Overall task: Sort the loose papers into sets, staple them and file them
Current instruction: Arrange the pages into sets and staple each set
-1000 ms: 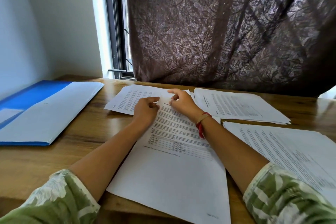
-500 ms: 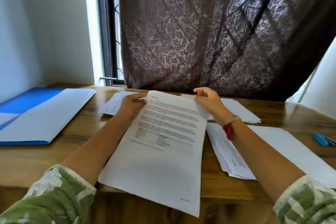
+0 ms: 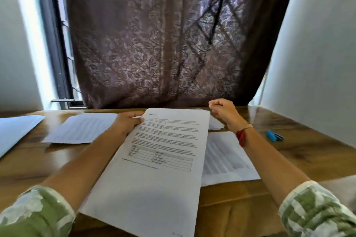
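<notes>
Wooden tabletop (image 3: 308, 161), and on it we count one pale folder (image 3: 17, 131) at the left edge, then a loose pile (image 3: 81, 129) near the back edge. Our left hand (image 3: 127, 123) grips the middle set (image 3: 159, 169) by its top left corner; our right hand (image 3: 223, 109) hovers off its far right corner, fingers curled, holding nothing. Two more lie beyond, a back pile (image 3: 215, 124) and a front pile (image 3: 227, 159), then one blue stapler (image 3: 274, 136).

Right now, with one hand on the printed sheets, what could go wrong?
1. Only the left hand grips the printed sheets, at their far left corner; the right hand is curled clear of them, so the set may fan out before stapling.
2. The sheets overlap another pile, so pages could mix between sets.
3. The stapler lies off to the right; reaching for it might drag loose pages.
</notes>
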`<state>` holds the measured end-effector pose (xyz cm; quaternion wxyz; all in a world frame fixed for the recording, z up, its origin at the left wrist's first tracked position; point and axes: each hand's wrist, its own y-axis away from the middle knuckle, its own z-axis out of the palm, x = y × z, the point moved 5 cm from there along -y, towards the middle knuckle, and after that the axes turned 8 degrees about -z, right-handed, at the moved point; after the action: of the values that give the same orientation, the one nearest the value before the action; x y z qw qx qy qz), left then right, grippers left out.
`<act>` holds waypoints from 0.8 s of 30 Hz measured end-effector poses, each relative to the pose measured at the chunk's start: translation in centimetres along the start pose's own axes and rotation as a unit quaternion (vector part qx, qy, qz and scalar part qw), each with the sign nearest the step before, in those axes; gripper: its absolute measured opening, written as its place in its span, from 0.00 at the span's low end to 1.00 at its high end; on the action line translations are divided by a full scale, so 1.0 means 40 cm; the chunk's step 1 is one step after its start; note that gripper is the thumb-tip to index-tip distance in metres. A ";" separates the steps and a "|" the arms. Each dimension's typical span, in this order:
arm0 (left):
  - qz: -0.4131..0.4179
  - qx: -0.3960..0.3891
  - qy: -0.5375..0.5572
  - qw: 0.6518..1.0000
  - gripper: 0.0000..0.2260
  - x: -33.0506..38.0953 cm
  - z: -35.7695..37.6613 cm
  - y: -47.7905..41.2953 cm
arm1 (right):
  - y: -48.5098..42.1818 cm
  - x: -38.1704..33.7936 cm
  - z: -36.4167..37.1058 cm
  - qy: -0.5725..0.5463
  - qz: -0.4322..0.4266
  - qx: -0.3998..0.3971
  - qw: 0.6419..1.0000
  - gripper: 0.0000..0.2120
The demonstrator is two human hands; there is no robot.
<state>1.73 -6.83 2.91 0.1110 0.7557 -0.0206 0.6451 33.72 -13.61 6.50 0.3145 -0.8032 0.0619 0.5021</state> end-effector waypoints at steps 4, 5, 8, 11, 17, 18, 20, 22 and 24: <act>-0.025 -0.046 -0.021 0.998 0.09 0.044 0.170 -0.030 | -0.007 0.078 -0.162 0.097 0.021 0.034 0.995 0.07; -0.027 -0.054 -0.026 0.998 0.09 0.052 0.207 -0.040 | -0.013 0.102 -0.196 0.121 0.031 0.035 0.992 0.06; -0.037 -0.081 -0.054 0.995 0.10 0.064 0.298 -0.067 | -0.033 0.177 -0.285 0.190 0.064 0.048 0.978 0.06; -0.037 -0.103 -0.069 0.992 0.12 0.063 0.369 -0.092 | -0.012 0.213 -0.363 0.355 0.097 0.036 0.929 0.10; -0.055 -0.104 -0.071 0.991 0.11 0.044 0.405 -0.101 | 0.055 0.266 -0.409 0.292 0.215 -0.007 0.932 0.12; -0.059 -0.104 -0.071 0.990 0.10 0.041 0.400 -0.101 | 0.056 0.274 -0.411 0.293 0.218 -0.004 0.931 0.07; -0.068 -0.101 -0.074 0.990 0.10 0.033 0.382 -0.101 | 0.049 0.283 -0.414 0.313 0.214 0.008 0.925 0.07; -0.073 -0.089 -0.080 0.990 0.10 0.027 0.355 -0.101 | 0.028 0.279 -0.413 0.355 0.196 0.025 0.914 0.06; -0.072 -0.074 -0.087 0.991 0.10 0.023 0.321 -0.104 | -0.003 0.261 -0.389 0.323 0.183 0.021 0.928 0.08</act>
<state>15.08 -5.17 1.39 0.2105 0.7982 -0.0229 0.5640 50.82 -20.09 2.37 0.1976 -0.8898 0.3164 0.2630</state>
